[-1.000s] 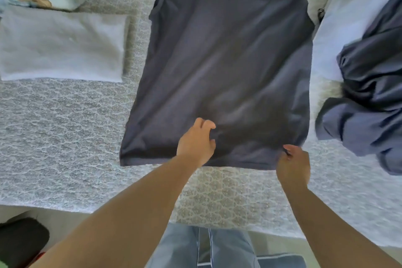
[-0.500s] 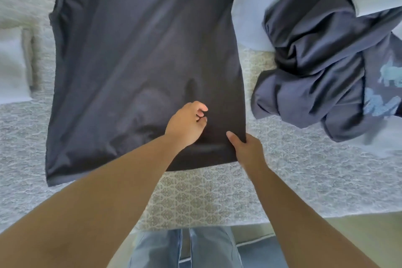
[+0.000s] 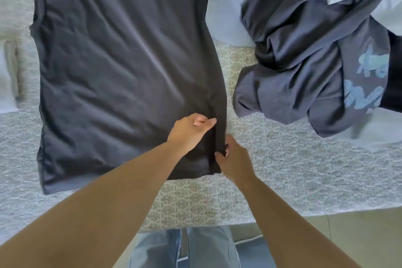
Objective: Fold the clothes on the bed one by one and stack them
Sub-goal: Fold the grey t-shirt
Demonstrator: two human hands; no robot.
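Far left of my grip, at the frame edge: a pale folded garment point(image 3: 6, 76) lies on the bed point(image 3: 282, 169), only partly in view. The bed cover is light grey with a lace-like pattern.

Left of and beyond the grip: the dark grey shirt point(image 3: 121, 61) lies spread flat on the bed, its hem nearest me and its upper part running out of the top of the frame. A sleeveless armhole edge shows on its far left side. The cloth has soft wrinkles but is mostly smooth.

Grip, left hand point(image 3: 189, 132): fingers curled, thumb against forefinger, pinching a pleat of the dark grey shirt just inside its right edge, a little above the hem. My forearm crosses the lower left part of the shirt.

Grip, right hand point(image 3: 235, 159): just beside and below the left hand, fingers curled round the right side edge of the same shirt close to the hem corner. Between the two hands the edge is lifted into a narrow upright fold. The hands are near each other but not touching.

Right of the grip: a crumpled blue-grey garment point(image 3: 304, 65) with a pale blue print sits in a heap on the bed, apart from the shirt. Behind it lies a white cloth point(image 3: 226, 6).

Below the grip, at the bed's near edge: my legs in light blue jeans point(image 3: 185, 248).
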